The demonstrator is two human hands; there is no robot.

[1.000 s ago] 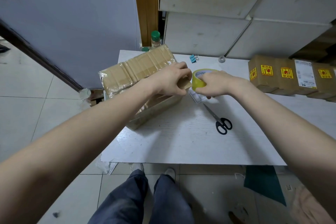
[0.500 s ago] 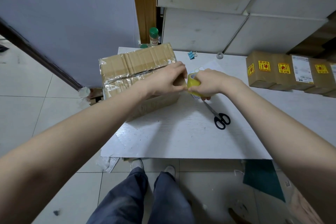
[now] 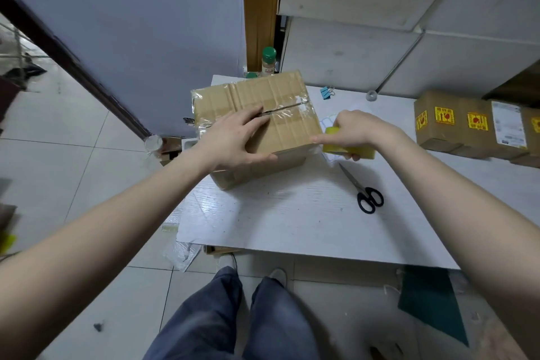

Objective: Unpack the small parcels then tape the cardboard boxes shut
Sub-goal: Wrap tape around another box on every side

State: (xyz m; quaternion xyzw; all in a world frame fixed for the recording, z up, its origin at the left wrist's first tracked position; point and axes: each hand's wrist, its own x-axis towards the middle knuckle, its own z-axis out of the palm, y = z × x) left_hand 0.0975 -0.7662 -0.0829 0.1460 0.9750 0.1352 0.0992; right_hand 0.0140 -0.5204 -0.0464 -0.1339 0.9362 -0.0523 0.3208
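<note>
Head view: left hand (image 3: 233, 140) flat on closed cardboard box (image 3: 280, 126); right hand (image 3: 355, 128) grips tape roll (image 3: 347, 149).

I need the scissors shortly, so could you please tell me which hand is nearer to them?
Right. The right hand, holding the yellow tape roll, is just above the scissors; the left hand rests flat on the cardboard box, farther left.

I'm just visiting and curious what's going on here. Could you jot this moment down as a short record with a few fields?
Activity: taping a cardboard box shut
Left hand: flat on the box top, fingers straight, by the centre seam
Right hand: grips a yellow tape roll at the box's right edge
Box flaps: closed, old clear tape along the seam
Table: white, with black-handled scissors right of the box
Background: labelled small boxes at far right
</note>
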